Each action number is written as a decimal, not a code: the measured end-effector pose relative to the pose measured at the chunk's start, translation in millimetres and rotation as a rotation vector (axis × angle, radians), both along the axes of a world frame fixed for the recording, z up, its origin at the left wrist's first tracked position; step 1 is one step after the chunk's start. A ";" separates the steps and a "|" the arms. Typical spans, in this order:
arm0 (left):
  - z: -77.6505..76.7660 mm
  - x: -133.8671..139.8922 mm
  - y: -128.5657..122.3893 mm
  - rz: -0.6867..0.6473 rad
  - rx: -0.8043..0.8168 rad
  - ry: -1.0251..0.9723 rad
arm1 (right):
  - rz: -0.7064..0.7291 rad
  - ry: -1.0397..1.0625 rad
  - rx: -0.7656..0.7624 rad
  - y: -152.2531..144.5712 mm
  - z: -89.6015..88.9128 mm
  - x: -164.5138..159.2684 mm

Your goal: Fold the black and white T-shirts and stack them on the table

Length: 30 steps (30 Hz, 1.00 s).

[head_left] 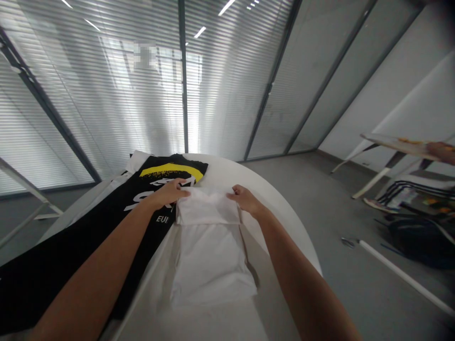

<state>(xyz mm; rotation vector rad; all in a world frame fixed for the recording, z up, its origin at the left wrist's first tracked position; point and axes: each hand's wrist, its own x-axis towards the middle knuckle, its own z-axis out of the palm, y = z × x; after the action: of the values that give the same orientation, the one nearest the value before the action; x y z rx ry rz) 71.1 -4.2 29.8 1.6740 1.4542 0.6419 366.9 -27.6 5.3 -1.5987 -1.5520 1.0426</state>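
Both hands — left hand [173, 190], right hand [244, 198] — pinch the far fold of the white garment [209, 246] on the table [284, 218], mid-fold — next, I judge, the edges need squaring.

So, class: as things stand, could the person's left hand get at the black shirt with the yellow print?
Probably yes. The left hand rests on the folded white garment, right at the edge of the black shirt, which lies flat on the white table with nothing between them.
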 end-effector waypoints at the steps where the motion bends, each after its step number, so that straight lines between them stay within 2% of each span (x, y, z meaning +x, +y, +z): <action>1: -0.6 -1.2 0.2 -0.002 -0.070 -0.035 | 0.004 0.011 -0.023 -2.5 2.9 -0.5; 4: -3.6 -2.7 1.4 -0.020 -0.214 -0.090 | -0.002 0.050 -0.086 -9.6 11.6 -3.7; 7: -4.0 -2.7 2.7 -0.024 -0.271 -0.118 | 0.007 0.156 -0.105 -13.3 16.5 -5.9; 10: 2.3 -2.6 2.4 0.049 -0.302 -0.220 | 0.012 0.266 -0.094 -14.0 18.2 -5.0; 13: 14.7 -2.1 -0.4 0.097 -0.265 -0.363 | 0.043 0.407 -0.040 -13.6 19.8 -2.1; 18: 35.0 -2.4 -5.8 0.033 -0.067 -0.504 | 0.108 0.597 0.110 -12.4 25.4 2.2; 20: 40.4 -5.1 -7.4 -0.026 0.011 -0.470 | 0.128 0.615 0.137 -11.8 26.6 3.8; 24: 49.9 -15.4 -11.4 -0.186 0.127 -0.195 | 0.128 0.591 0.170 -12.3 25.9 9.0; 27: 55.5 -23.8 -14.1 -0.288 0.143 -0.056 | 0.200 0.529 0.175 -16.3 28.9 14.5; 30: 57.8 -29.3 -14.2 -0.372 0.108 -0.018 | 0.285 0.391 0.155 -21.1 36.8 18.8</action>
<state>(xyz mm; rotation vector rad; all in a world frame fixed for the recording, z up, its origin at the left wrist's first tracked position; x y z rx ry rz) 41.8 -18.4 87.6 1.9520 1.0699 0.5322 385.7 -48.6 42.1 -1.0139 -1.5675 1.2640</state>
